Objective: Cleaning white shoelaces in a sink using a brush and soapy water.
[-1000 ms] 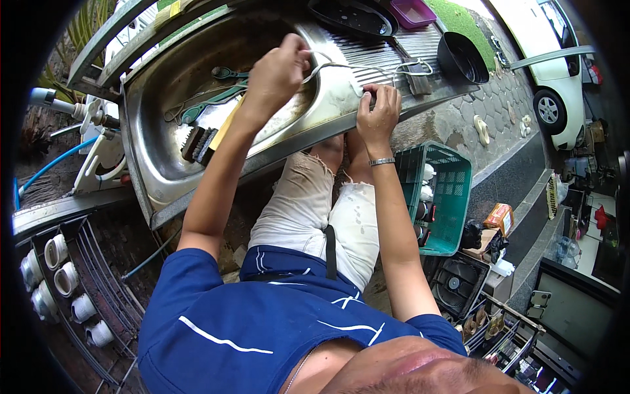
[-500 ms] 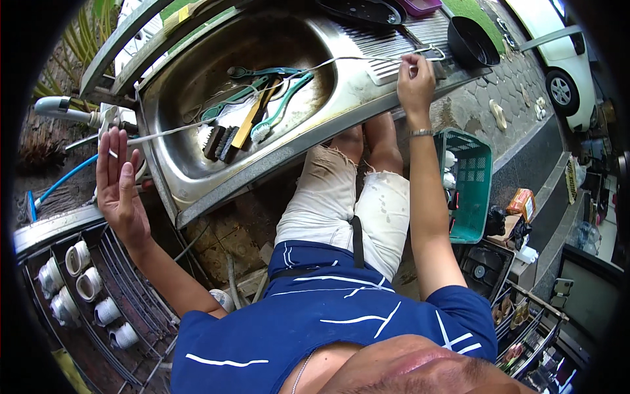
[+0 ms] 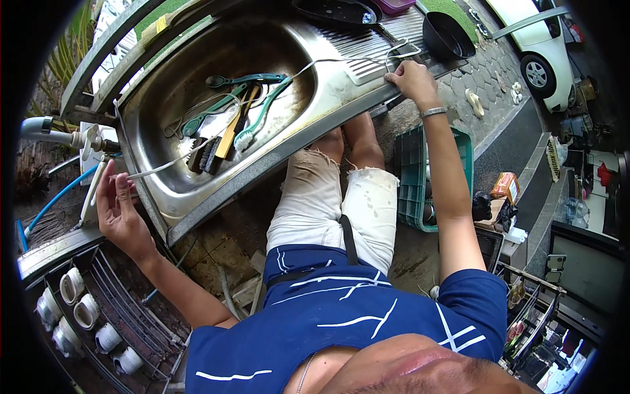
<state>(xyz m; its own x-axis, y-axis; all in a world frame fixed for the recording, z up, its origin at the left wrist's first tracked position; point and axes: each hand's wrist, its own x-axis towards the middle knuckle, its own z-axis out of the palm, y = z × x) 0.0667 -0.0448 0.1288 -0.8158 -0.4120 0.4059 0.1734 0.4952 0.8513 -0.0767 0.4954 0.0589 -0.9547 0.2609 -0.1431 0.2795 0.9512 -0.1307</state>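
Observation:
A thin white cord [image 3: 174, 164] runs from my left hand [image 3: 126, 220] over the sink, then on to my right hand [image 3: 417, 85]. It meets the left hand between the thumb and partly bent fingers, beside the tap. My right hand pinches the cord at the sink's front edge, close to a pale bent-wire loop [image 3: 403, 51]. In the metal sink [image 3: 187, 203] lie a long teal-handled brush [image 3: 269, 111], a wooden-handled brush [image 3: 226, 140], dark-bristled brushes [image 3: 195, 154] and other teal handles. Part of the cord is hidden among them.
A black pan [image 3: 341, 10] and a black pot [image 3: 449, 34] stand on the drainboard. Below on the right is a green crate [image 3: 412, 177]. A tap [image 3: 49, 130] juts out at the left, above a rack [image 3: 131, 276] holding white cups [image 3: 85, 310].
My right hand has moved down to the sink's edge and turned over. My left hand has lowered, its fingers bending from straight. The cord sags more, and the whole view has shifted slightly.

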